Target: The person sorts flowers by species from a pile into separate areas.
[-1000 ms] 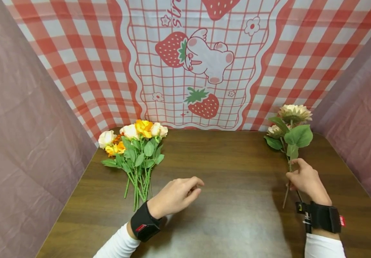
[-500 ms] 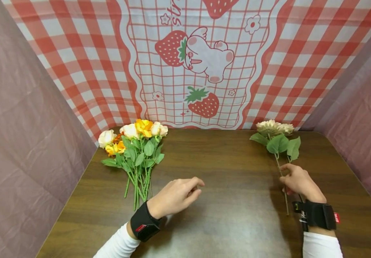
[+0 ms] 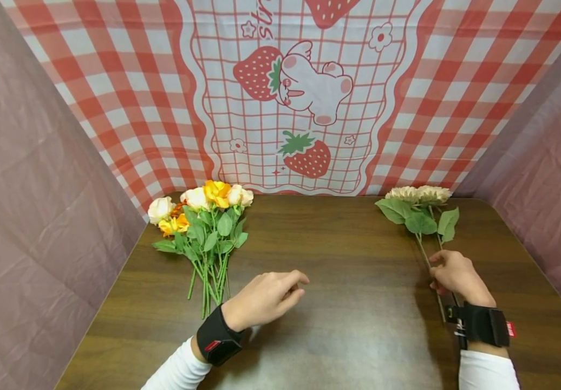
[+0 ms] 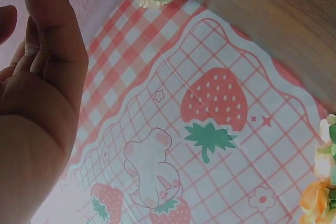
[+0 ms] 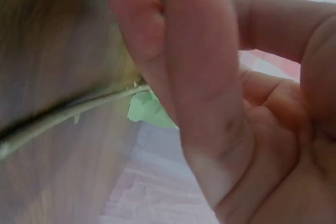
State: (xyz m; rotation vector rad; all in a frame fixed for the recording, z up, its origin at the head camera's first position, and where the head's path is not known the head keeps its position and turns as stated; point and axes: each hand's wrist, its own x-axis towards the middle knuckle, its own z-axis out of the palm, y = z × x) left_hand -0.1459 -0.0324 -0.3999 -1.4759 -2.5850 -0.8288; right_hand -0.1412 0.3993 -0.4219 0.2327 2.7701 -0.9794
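Two long-stemmed cream flowers (image 3: 402, 194) lie side by side at the table's right, heads toward the back edge. My right hand (image 3: 461, 277) pinches a thin flower stem (image 3: 424, 253) with its fingertips, low over the table. In the right wrist view, a pale stem (image 5: 68, 113) runs behind the fingers, with a green leaf (image 5: 147, 109) beyond them. My left hand (image 3: 265, 297) hovers over the middle of the table, fingers loosely bent and holding nothing. To its left lies a bunch of roses (image 3: 217, 194), white and orange, with green stems pointing toward me.
The dark wooden table (image 3: 329, 238) ends at the back against a red-and-white checked cloth (image 3: 144, 97) printed with strawberries. Pinkish-grey curtains (image 3: 32, 206) hang on both sides. Both wrists wear black straps (image 3: 219, 336).
The cream flower in my right hand has come down leftward beside the other one, then its stem end shifted slightly right. My left hand and the roses stay put.
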